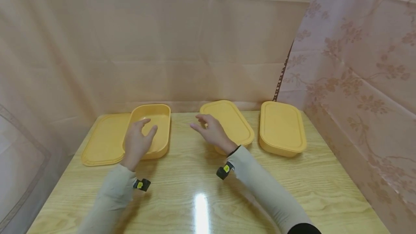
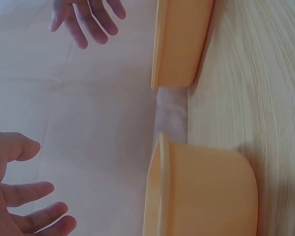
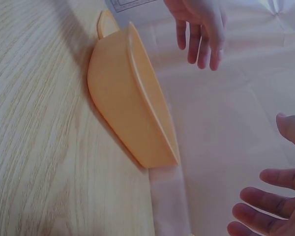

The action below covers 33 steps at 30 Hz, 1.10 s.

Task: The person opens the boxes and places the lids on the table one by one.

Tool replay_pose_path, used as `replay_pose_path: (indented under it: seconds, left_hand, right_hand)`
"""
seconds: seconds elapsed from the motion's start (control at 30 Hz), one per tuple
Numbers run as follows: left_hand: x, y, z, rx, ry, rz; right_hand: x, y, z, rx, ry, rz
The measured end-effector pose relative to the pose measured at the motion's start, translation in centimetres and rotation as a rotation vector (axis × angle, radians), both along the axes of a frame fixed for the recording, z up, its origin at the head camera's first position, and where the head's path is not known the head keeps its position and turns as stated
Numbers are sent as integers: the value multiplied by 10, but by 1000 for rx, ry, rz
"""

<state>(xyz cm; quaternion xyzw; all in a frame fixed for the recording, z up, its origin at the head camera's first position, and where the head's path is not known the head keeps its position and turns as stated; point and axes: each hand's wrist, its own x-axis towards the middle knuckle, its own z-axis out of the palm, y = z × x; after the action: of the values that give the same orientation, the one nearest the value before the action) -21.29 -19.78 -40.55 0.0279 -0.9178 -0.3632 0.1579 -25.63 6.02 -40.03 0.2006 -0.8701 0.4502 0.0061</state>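
Above the uncovered yellow box (image 1: pixel 164 133) at the left of the table hovers my left hand (image 1: pixel 137 143), thumb and fingers spread and holding nothing. A flat yellow lid (image 1: pixel 105 140) lies on the table just left of that box, partly behind the hand. My right hand (image 1: pixel 212 131) is raised over the left side of the middle yellow box (image 1: pixel 232 122), which has its lid on and sits at an angle. Its fingers are apart with nothing between them. In the right wrist view the uncovered box (image 3: pixel 120 83) shows side-on, well away from the right hand (image 3: pixel 280 196).
Another lidded yellow box (image 1: pixel 282 127) stands at the right end of the wooden table (image 1: pixel 175 190). A beige cloth (image 1: pixel 156 46) hangs behind the table, and a flowered cloth (image 1: pixel 367 82) borders its right side.
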Motion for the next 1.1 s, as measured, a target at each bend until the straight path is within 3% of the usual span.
replay_pose_path:
  seconds: [0.43, 0.73, 1.1]
  left_hand:
    - [-4, 26, 4, 63, 25, -45]
    - [-6, 42, 0, 81, 12, -68]
    - [-7, 62, -3, 108, 7, -100]
  right_hand:
    - [0, 18, -4, 35, 19, -11]
    - [6, 29, -1, 169, 115, -66]
    - [4, 44, 2, 195, 144, -95]
